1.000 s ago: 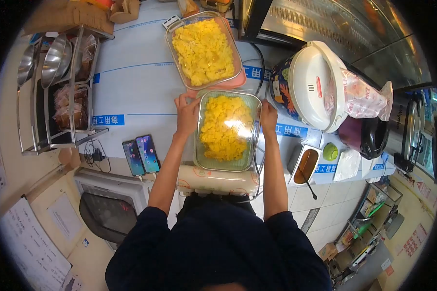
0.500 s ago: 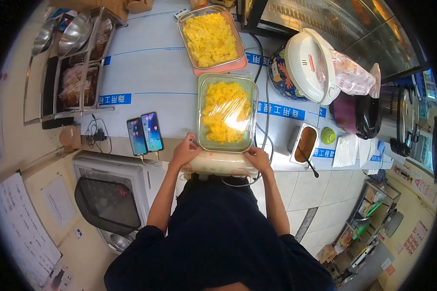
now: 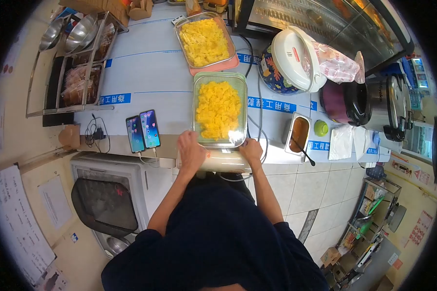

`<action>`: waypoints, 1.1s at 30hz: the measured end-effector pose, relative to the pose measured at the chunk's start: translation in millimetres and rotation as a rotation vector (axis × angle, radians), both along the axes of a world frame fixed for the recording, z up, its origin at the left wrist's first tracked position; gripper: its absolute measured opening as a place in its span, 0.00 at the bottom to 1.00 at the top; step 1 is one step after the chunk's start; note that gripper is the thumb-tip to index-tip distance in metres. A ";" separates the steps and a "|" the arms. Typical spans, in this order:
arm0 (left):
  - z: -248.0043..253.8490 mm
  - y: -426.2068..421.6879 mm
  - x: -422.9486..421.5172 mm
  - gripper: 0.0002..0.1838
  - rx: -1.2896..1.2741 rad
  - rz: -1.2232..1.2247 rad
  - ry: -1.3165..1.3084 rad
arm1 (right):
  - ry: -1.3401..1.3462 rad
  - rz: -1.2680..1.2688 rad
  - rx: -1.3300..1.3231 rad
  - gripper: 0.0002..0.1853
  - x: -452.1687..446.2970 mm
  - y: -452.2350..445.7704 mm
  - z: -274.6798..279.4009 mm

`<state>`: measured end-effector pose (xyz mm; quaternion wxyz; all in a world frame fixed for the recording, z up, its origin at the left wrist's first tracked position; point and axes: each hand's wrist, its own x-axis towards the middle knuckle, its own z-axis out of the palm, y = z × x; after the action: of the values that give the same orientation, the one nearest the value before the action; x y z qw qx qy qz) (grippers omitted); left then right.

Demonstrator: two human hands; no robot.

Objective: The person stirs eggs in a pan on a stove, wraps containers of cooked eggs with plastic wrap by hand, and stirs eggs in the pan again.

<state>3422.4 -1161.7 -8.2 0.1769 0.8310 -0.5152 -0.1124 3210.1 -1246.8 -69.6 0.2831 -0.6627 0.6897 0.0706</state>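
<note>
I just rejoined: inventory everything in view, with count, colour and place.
Food dishes: 2, clear, counter centre.
Roll: 1, cream, near counter edge.
Phones: 2, blue, counter left.
Rack: 1, silver, upper left.
Bowls: 3, silver, rack top, lower left.
Lidded cooker: 1, white, right.
Bag: 1, white, beside lidded cooker.
Pot: 1, purple, right.
Steel cooker: 1, silver, far right.
Sauce tub: 1, silver, right.
Round item: 1, green, beside sauce tub.
Display case: 1, black, upper right.
Left hand: 1, bare, nearer dish's left corner.
Right hand: 1, bare, right corner.
</note>
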 end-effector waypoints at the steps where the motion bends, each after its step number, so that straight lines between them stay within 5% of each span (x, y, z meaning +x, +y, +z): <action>1: -0.1 -7.5 -10.3 0.18 -0.092 -0.162 0.146 | 0.024 0.000 0.043 0.12 0.0 -0.8 4.6; 4: -21.5 -38.9 -42.8 0.16 -0.192 -0.708 0.457 | 0.094 0.017 0.091 0.16 5.2 -1.5 7.8; 8: -55.7 -57.3 -57.7 0.14 -0.257 -0.888 0.441 | 0.079 -0.002 0.126 0.19 -6.4 0.4 -9.8; 14: -52.8 -61.2 -48.7 0.17 -0.241 -0.974 0.363 | -0.872 -0.147 -0.034 0.12 -45.1 42.4 -14.9; 18: -63.0 -64.3 -47.4 0.17 -0.272 -1.011 0.321 | -0.863 -0.032 -0.310 0.10 -47.8 53.6 -31.9; 22: -70.5 -63.9 -50.8 0.18 -0.293 -1.050 0.170 | -0.711 -0.050 -0.230 0.11 -45.8 40.3 -33.9; 25: -67.0 -58.2 -52.6 0.19 -0.272 -1.081 0.097 | -0.306 -0.224 -0.058 0.11 -39.4 34.3 -31.6; 33: -67.2 -58.5 -55.5 0.27 -0.248 -1.036 0.090 | -0.370 -0.561 -0.129 0.14 -43.1 53.1 -35.3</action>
<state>3366.9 -1220.2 -75.4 0.2169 0.4352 -0.8593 -0.1588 3167.0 -1193.7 -104.9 0.3692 -0.4654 0.7851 -0.1753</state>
